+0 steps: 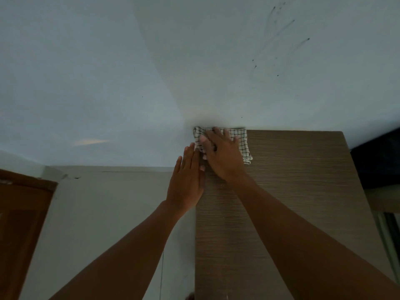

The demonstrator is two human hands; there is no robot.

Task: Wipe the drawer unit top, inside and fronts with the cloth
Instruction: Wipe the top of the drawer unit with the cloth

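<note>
The drawer unit's brown wood-grain top (pixel 298 180) fills the lower right. A white cloth with a dark check pattern (pixel 242 141) lies at its far left corner, against the wall. My right hand (pixel 223 156) presses flat on the cloth with its fingers spread. My left hand (pixel 187 180) rests along the top's left edge with straight fingers, its fingertips touching the cloth's left side. The drawers and fronts are out of sight.
A pale wall (pixel 151 72) with dark scuff marks at the upper right rises behind the unit. A brown wooden door (pixel 19 224) stands at the lower left. A dark object (pixel 376 161) sits to the right of the unit.
</note>
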